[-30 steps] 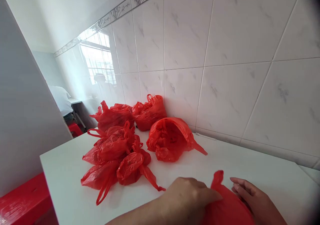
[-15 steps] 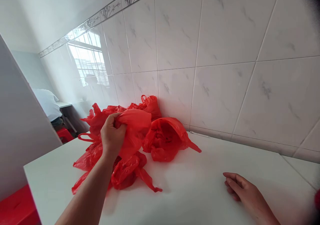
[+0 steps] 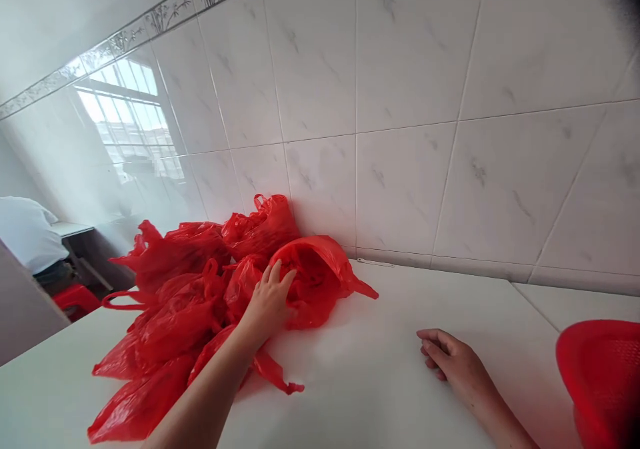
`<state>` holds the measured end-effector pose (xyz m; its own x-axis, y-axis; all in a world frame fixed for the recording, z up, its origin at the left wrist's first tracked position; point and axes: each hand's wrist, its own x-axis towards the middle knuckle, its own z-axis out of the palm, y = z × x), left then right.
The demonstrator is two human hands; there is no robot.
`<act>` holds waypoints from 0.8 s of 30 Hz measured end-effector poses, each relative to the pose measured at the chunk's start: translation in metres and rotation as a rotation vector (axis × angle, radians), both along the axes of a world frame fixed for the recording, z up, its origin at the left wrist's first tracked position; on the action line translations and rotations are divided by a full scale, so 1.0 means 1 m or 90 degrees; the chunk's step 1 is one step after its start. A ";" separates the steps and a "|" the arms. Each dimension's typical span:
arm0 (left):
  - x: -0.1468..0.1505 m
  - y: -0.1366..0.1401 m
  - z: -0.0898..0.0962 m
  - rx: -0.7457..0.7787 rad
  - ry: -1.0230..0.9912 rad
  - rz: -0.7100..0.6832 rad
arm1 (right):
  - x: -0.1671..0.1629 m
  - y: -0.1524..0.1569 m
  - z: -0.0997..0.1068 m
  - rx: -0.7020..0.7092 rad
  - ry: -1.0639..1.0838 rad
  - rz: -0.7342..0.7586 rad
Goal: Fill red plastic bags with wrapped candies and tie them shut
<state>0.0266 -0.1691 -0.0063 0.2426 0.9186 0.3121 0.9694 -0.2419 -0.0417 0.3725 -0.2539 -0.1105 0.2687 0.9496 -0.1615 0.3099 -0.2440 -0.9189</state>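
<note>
My left hand (image 3: 270, 302) is at the near left rim of an open red plastic bag (image 3: 320, 309), its fingers spread and touching or almost touching the plastic. That bag lies on its side, its mouth facing me and crumpled red plastic inside. My right hand (image 3: 453, 362) rests on the white tabletop (image 3: 360, 382), fingers loosely bent with a gap at the thumb and nothing visible in them. Left of the open bag, several filled red plastic bags (image 3: 175, 329) lie in a heap, partly behind my left forearm.
A red perforated plastic basket (image 3: 600, 369) stands at the right edge. Behind the table rises a tiled wall (image 3: 400, 189). At the far left are a person in a white top (image 3: 27, 232) and a red stool (image 3: 75, 299).
My left hand has let go of the red bag it held up and moved right to the open bag. The view has turned right, bringing in the basket. My right hand keeps its pose.
</note>
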 end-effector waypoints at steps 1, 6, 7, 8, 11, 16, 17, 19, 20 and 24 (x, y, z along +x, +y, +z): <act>0.007 0.004 -0.004 -0.017 0.027 0.020 | -0.001 0.000 0.000 0.009 -0.001 -0.002; 0.046 0.018 -0.010 0.008 0.124 0.018 | -0.007 -0.002 0.005 0.035 -0.009 -0.001; 0.055 0.019 -0.010 0.012 0.138 0.003 | -0.008 -0.002 0.006 0.036 -0.008 -0.002; 0.063 0.020 -0.009 0.013 0.148 -0.013 | -0.009 -0.002 0.007 0.036 -0.009 -0.004; 0.082 0.024 -0.012 0.005 0.151 -0.061 | -0.010 -0.004 0.008 0.047 -0.016 -0.002; 0.080 0.022 -0.022 -0.005 0.087 -0.135 | -0.008 -0.004 0.006 0.061 -0.021 0.003; 0.076 0.017 -0.023 -0.003 0.070 -0.160 | -0.008 -0.004 0.006 0.064 -0.020 0.003; 0.070 0.004 -0.025 0.000 0.033 -0.220 | -0.008 -0.004 0.006 0.076 -0.032 -0.003; 0.068 -0.003 -0.025 0.001 0.014 -0.249 | -0.010 -0.004 0.007 0.089 -0.049 -0.006; 0.069 -0.017 -0.026 0.000 -0.051 -0.330 | -0.033 -0.013 0.014 0.242 -0.233 -0.012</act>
<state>0.0954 -0.1858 -0.0325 0.6413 0.6839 0.3480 0.7222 -0.6911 0.0273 0.3394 -0.2672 -0.0961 0.2601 0.9174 0.3011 0.6261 0.0771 -0.7759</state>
